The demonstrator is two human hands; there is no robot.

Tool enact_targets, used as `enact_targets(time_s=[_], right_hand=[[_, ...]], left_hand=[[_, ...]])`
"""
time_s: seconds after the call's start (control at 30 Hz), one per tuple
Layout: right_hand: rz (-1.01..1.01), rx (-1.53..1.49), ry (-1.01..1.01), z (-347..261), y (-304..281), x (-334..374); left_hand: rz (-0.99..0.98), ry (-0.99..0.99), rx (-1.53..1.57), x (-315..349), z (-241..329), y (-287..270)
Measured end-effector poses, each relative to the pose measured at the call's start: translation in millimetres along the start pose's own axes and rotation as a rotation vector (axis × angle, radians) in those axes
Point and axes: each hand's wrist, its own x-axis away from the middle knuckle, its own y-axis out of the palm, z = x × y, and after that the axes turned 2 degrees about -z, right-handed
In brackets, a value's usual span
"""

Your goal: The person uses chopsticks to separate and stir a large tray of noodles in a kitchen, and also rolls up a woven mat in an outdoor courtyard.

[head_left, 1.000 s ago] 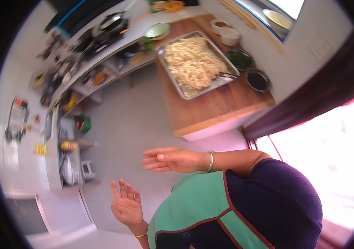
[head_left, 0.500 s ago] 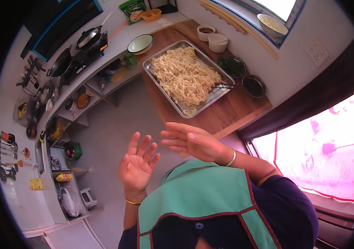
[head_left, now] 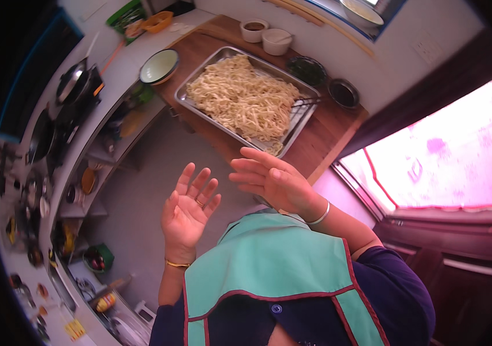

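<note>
Wooden worktop (head_left: 329,132) beyond the fingers (head_left: 186,177), tangled noodles (head_left: 246,95) in a rectangular metal tray (head_left: 298,124).
Left hand (head_left: 185,216) and right hand (head_left: 283,184) aloft, apart, fingers extended, loosely spread, empty.

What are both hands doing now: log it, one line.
left hand: empty, open, raised; right hand: empty, open, raised; noodles: heaped in metal tray; metal tray: on wooden counter
</note>
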Motion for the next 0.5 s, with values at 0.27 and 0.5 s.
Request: enact_targets(time_s=[0.27,0.5], right_hand=[[0.768,0.025,-0.247,-36.0,-169.4,-2.6],[1.392,0.019,-0.258,-68.6,-351.3,-52.9]], left_hand=[[-0.02,-0.136,0.013,-62.3,15.6,-15.9],[0.096,-0.115,0.013,-76.7,34.6,-32.3]])
